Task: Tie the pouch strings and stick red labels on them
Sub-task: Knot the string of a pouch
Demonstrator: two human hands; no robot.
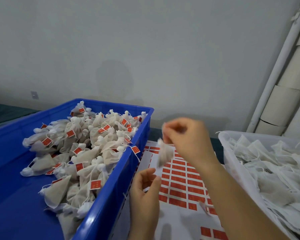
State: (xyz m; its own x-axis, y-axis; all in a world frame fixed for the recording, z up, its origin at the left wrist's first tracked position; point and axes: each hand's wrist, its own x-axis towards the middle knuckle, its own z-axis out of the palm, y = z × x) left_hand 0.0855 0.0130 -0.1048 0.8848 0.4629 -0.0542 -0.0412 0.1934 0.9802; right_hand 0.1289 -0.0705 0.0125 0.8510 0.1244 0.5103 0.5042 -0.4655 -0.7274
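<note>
A small white mesh pouch (pixel 165 154) hangs blurred in the air above the label sheet. My right hand (pixel 189 135) holds it from above, fingers curled on its strings at the top. My left hand (pixel 145 186) is lower and nearer, fingers curled with thumb and forefinger close together; whether they pinch a string is not clear. Under both hands lies a white sheet of red labels (pixel 182 181) with part of its rows peeled off.
A blue crate (pixel 111 196) on the left holds several tied pouches with red labels. A white bin (pixel 232 161) on the right is full of untied pouches. A grey wall stands behind, with a white pipe (pixel 275 75) at right.
</note>
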